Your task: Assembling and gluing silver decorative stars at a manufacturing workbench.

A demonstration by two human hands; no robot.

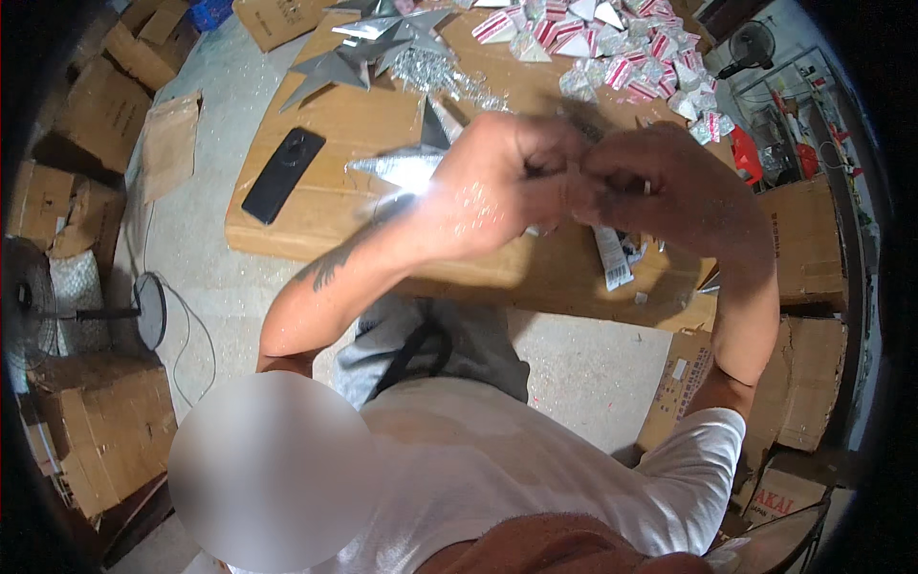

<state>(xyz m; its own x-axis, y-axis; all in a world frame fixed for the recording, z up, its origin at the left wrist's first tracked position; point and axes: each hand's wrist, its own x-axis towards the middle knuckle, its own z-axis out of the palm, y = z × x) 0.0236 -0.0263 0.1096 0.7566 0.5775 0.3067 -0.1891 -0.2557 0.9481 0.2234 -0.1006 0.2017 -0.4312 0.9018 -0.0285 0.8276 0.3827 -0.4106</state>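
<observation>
My left hand [502, 182] and my right hand [679, 187] are raised close together over the cardboard-topped table, fingers bent inward and nearly meeting. Both are closed; whatever is pinched between them is hidden and blurred. Bits of glitter shine on the back of the left one. Partly behind my left hand lies a shiny silver star [400, 170], with a bright glare on it. Below my right hand a white tag with a barcode [613, 260] rests on the tabletop. A black phone [284, 175] lies flat at the table's left side.
More silver stars [330, 72] and a heap of silver tinsel [435, 77] lie at the far left of the table [325, 225]. A pile of small red-and-white wrapped pieces [641, 57] covers the far right. Cardboard boxes [100, 115] and a fan [751, 48] stand around.
</observation>
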